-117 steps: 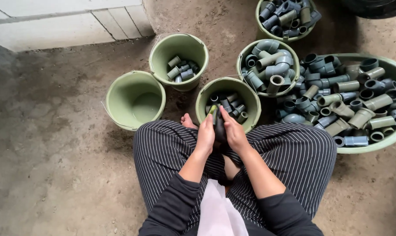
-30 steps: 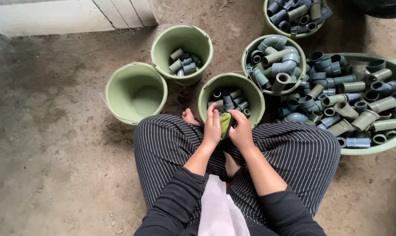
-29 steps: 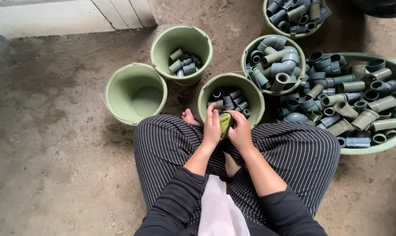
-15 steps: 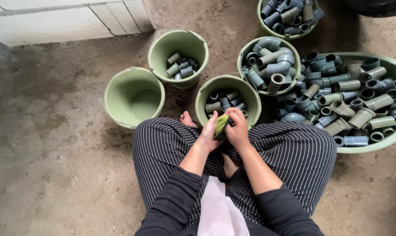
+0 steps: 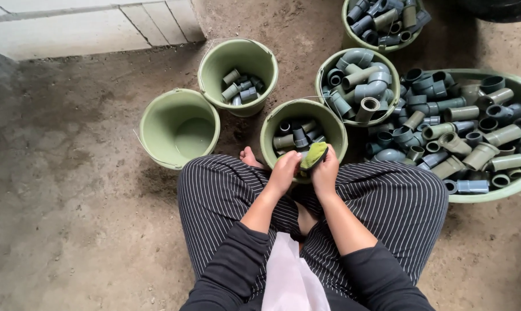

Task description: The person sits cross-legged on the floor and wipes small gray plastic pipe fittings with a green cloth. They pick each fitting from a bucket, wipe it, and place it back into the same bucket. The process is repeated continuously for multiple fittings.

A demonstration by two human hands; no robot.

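Observation:
My left hand [image 5: 284,170] and my right hand [image 5: 326,171] meet above my lap, both closed around a small object wrapped in a yellow-green scouring pad [image 5: 314,155]. What lies under the pad is hidden by my fingers. Right in front of my hands stands a green bucket [image 5: 270,125] holding several grey pipe fittings [image 5: 298,135]. I sit on the ground in striped trousers [image 5: 398,201], with a bare foot [image 5: 249,158] beside that bucket.
An empty green bucket [image 5: 179,127] stands at the left, another [image 5: 237,60] with a few fittings behind it. Two fuller buckets [image 5: 359,86] [image 5: 381,20] and a wide green basin [image 5: 505,190] heaped with grey fittings are at the right. A white wall base [image 5: 82,29] runs at the top left.
My hands stay together over my lap. The yellow-green pad, not seen at first, has come into view between my fingers and shifted slightly as my hands work around the object.

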